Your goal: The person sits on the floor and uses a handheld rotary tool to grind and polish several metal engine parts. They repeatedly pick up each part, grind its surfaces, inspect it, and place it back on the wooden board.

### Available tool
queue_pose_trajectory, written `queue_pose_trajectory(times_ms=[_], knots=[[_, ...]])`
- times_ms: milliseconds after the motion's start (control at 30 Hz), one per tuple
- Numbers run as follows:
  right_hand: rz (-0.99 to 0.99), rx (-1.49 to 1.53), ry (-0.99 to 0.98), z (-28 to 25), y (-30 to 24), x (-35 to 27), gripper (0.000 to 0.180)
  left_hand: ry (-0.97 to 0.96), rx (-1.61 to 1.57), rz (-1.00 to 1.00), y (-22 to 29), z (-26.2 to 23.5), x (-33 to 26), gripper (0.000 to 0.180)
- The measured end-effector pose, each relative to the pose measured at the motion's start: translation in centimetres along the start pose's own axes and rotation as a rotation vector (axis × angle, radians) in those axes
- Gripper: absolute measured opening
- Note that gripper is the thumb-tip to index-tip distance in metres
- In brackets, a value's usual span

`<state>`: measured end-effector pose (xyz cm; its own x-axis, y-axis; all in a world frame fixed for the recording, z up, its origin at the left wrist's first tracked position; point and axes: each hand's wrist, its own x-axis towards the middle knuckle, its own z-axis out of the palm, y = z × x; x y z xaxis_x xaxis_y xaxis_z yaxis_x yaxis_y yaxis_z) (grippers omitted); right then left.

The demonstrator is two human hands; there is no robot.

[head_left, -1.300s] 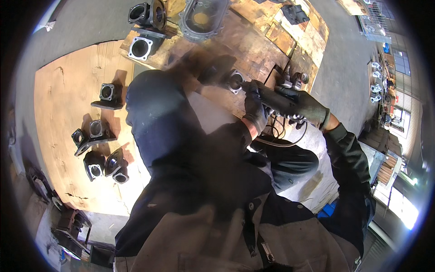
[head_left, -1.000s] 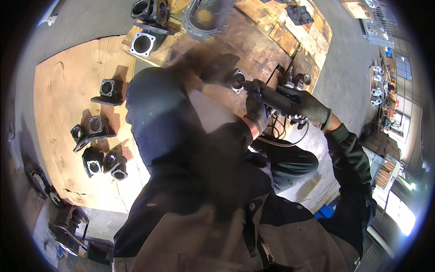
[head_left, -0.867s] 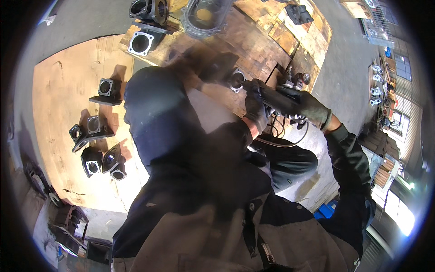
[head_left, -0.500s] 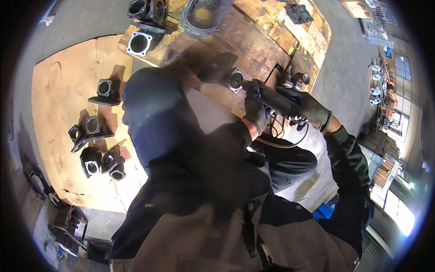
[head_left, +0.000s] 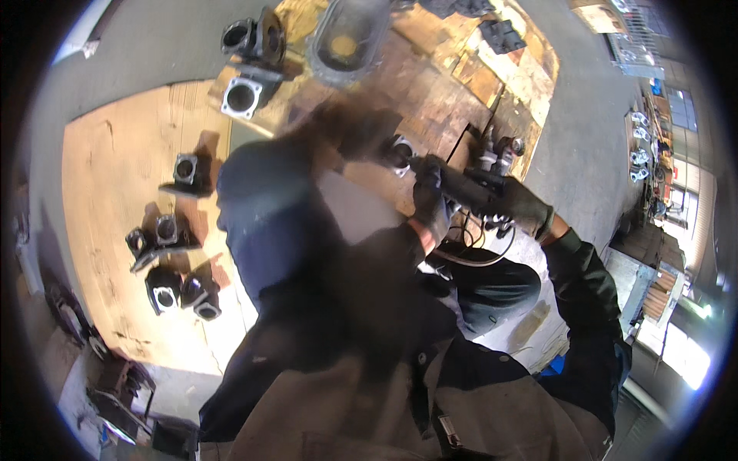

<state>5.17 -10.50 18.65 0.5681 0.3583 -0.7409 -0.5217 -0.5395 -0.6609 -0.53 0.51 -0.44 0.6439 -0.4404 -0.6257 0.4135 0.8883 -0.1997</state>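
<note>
Both my gloved hands hold a black power tool (head_left: 470,184) over a worn wooden board (head_left: 430,92). My left hand (head_left: 427,201) grips the tool's front part. My right hand (head_left: 524,206) is closed around its rear body. The tool's tip is at a small metal housing (head_left: 400,150) with a round bore; whether it touches the housing is blurred. A black cable (head_left: 478,255) loops below the tool over my knee. My dark blue cap brim and jacket hide the middle of the view.
Several small metal housings lie on a pale plywood sheet (head_left: 100,200) at left, among them one (head_left: 184,169) alone and a cluster (head_left: 178,292). A square-flanged casting (head_left: 240,97) and an oval cover (head_left: 344,44) sit at the top. Grey concrete floor surrounds the boards.
My hands and the tool stay in the same place at the housing. Only the view drifts slightly.
</note>
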Motion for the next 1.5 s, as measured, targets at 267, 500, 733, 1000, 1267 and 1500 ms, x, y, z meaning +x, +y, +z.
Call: queue_pose_trajectory(times_ms=[267,500,733,1000,1267,1500], knots=[[-0.123,0.178,0.307,2.0,4.9,-3.8,0.079,-0.206,0.944,0.606,-0.6,2.2,-2.6,0.036],[-0.387,0.607,0.448,0.6,7.8,-2.8,0.075,0.102,1.391,1.098,9.9,4.3,0.1,0.057],[-0.479,0.847,0.617,-1.0,7.8,-3.0,0.074,0.358,2.298,0.243,17.5,9.2,5.7,0.059],[-0.55,0.859,0.591,-1.5,8.7,-5.1,0.074,-0.048,1.943,0.066,16.7,9.8,2.6,0.042],[-0.53,0.803,0.589,-0.7,9.6,-5.2,0.074,-0.148,1.639,0.052,16.6,8.1,-2.9,0.034],[-0.46,0.716,0.539,1.2,10.1,-5.1,0.074,-0.064,1.57,0.16,17.8,4.9,-3.5,0.039]])
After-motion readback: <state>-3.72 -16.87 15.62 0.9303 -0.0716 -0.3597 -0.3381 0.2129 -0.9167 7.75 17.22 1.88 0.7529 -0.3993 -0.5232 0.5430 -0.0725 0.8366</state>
